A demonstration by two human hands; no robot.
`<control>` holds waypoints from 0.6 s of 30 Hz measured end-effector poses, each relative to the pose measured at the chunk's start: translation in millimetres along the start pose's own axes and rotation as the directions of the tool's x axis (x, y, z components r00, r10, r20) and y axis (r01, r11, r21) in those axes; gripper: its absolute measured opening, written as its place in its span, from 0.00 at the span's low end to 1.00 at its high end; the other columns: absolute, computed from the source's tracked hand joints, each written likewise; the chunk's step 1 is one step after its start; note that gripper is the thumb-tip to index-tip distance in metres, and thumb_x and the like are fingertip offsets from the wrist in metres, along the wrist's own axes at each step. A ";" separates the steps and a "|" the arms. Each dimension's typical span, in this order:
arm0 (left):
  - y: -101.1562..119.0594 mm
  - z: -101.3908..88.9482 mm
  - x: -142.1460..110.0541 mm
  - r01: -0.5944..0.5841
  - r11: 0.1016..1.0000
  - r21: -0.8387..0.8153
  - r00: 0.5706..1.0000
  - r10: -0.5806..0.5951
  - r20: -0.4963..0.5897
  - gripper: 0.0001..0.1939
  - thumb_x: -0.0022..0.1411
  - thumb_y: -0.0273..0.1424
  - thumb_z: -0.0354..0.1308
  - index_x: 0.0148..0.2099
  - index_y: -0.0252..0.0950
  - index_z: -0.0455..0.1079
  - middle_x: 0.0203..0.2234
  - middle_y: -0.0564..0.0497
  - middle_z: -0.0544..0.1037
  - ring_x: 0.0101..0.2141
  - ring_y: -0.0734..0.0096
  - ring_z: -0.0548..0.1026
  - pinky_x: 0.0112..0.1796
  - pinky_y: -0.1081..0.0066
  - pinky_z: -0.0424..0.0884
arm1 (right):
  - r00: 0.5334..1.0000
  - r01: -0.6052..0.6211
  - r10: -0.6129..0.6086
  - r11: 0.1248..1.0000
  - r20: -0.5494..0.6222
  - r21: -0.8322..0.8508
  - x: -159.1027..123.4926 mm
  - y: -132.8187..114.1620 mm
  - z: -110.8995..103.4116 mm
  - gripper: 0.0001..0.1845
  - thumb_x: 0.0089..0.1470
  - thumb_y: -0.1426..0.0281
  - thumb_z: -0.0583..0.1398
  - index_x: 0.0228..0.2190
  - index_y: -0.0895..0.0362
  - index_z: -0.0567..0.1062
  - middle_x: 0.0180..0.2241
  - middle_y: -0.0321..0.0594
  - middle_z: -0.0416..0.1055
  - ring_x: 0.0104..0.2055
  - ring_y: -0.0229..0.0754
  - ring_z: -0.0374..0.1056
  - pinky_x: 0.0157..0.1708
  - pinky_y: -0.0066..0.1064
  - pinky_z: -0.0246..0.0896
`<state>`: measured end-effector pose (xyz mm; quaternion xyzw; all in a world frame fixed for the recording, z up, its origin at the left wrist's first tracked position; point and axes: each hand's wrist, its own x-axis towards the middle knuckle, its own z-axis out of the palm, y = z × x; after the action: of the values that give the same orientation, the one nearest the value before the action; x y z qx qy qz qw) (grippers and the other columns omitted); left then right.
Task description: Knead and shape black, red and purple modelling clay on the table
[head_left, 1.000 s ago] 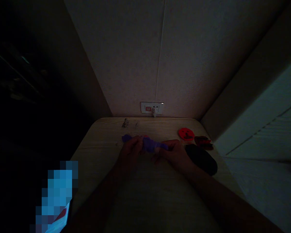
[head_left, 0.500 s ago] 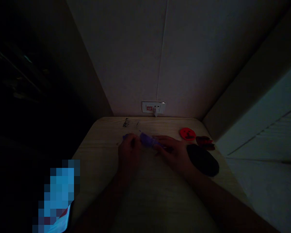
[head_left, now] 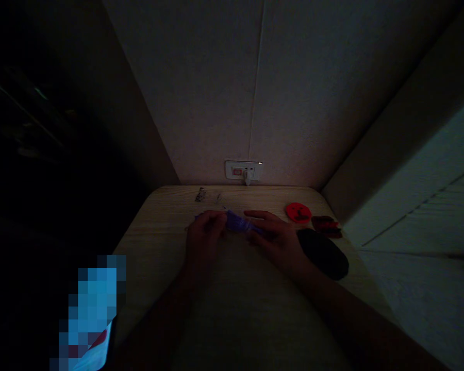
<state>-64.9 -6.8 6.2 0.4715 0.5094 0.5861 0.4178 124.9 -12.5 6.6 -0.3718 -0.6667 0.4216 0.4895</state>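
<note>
A crinkled purple piece [head_left: 236,222], wrapper-like in the dim light, lies stretched between my hands over the wooden tabletop. My left hand [head_left: 204,234] pinches its left end with thumb and fingertips. A bit of purple also peeks out past that hand's far side. My right hand [head_left: 279,241] has closed thumb and fingers on the right end, while the index finger reaches out beyond it. Right of this hand lie a flat red disc [head_left: 298,212] with dark marks, a dark red and black piece [head_left: 326,226], and a black oval [head_left: 323,254].
The wooden tabletop [head_left: 232,309] meets a wall with a white socket plate [head_left: 243,170] holding a plug. Dark smudges [head_left: 200,195] mark the table's back edge. A lit, pixelated screen [head_left: 95,309] stands at lower left. A pale panel [head_left: 421,190] rises on the right.
My left hand's fingers have shifted slightly right, onto the edge of the purple piece. My right index finger has lifted and straightened away from it. The view has moved very slightly.
</note>
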 end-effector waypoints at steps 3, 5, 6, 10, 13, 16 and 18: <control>-5.1 -1.3 0.1 0.074 0.987 -0.142 0.997 -0.070 0.034 0.09 0.55 0.37 0.68 0.32 0.36 0.76 0.25 0.54 0.76 0.26 0.74 0.71 0.30 0.73 0.67 | 0.998 -0.042 0.042 0.999 0.045 0.008 1.0 -4.5 -0.6 0.09 0.57 0.62 0.67 0.38 0.50 0.84 0.54 0.45 0.75 0.53 0.50 0.73 0.48 0.39 0.72; -5.4 -1.4 -0.6 0.138 0.962 -0.237 0.990 -0.126 0.064 0.09 0.51 0.36 0.71 0.30 0.36 0.77 0.26 0.53 0.76 0.27 0.74 0.71 0.29 0.73 0.67 | 0.991 -0.115 0.113 0.993 0.066 0.033 1.6 -5.4 0.0 0.11 0.57 0.60 0.66 0.34 0.53 0.84 0.42 0.44 0.81 0.44 0.47 0.77 0.43 0.37 0.72; -4.4 -1.0 -1.1 0.173 0.945 -0.276 0.985 -0.159 0.075 0.10 0.49 0.35 0.72 0.30 0.36 0.77 0.26 0.53 0.76 0.27 0.74 0.71 0.29 0.74 0.67 | 0.986 -0.155 0.151 0.987 0.077 0.050 1.8 -5.1 0.2 0.12 0.58 0.59 0.65 0.34 0.54 0.83 0.35 0.42 0.81 0.38 0.45 0.77 0.39 0.35 0.72; 2.0 2.9 -1.7 0.284 0.851 -0.441 0.957 -0.278 0.080 0.12 0.42 0.32 0.75 0.27 0.35 0.76 0.27 0.53 0.77 0.29 0.73 0.73 0.30 0.74 0.69 | 0.973 -0.218 0.205 0.968 0.106 0.122 3.3 -3.5 0.0 0.15 0.58 0.57 0.64 0.32 0.56 0.82 0.25 0.37 0.78 0.28 0.40 0.73 0.32 0.30 0.68; 4.7 5.8 -1.0 0.315 0.783 -0.536 0.946 -0.307 0.108 0.13 0.41 0.31 0.76 0.28 0.35 0.76 0.28 0.53 0.78 0.32 0.72 0.75 0.34 0.72 0.71 | 0.979 -0.182 0.167 0.975 0.116 0.131 4.1 -4.8 -0.8 0.15 0.58 0.58 0.64 0.30 0.57 0.81 0.25 0.37 0.77 0.28 0.38 0.72 0.32 0.29 0.67; 6.2 7.0 -1.0 0.332 0.750 -0.572 0.942 -0.298 0.155 0.12 0.44 0.31 0.75 0.29 0.35 0.76 0.29 0.51 0.79 0.34 0.70 0.77 0.38 0.70 0.73 | 0.981 -0.150 0.134 0.983 0.143 0.108 4.1 -6.2 -1.4 0.14 0.59 0.60 0.64 0.30 0.57 0.80 0.24 0.36 0.76 0.27 0.38 0.71 0.31 0.28 0.67; 6.7 7.3 -1.8 0.335 0.751 -0.569 0.942 -0.284 0.180 0.11 0.46 0.32 0.74 0.30 0.35 0.75 0.29 0.51 0.79 0.34 0.69 0.77 0.37 0.70 0.73 | 0.984 -0.111 0.101 0.992 0.149 0.058 4.0 -6.0 -2.5 0.13 0.60 0.61 0.63 0.30 0.57 0.80 0.24 0.37 0.75 0.26 0.38 0.71 0.29 0.29 0.67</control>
<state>-57.5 -7.9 12.9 0.2503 0.3548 0.6181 0.6553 125.8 -10.5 13.9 -0.3583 -0.6657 0.4949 0.4283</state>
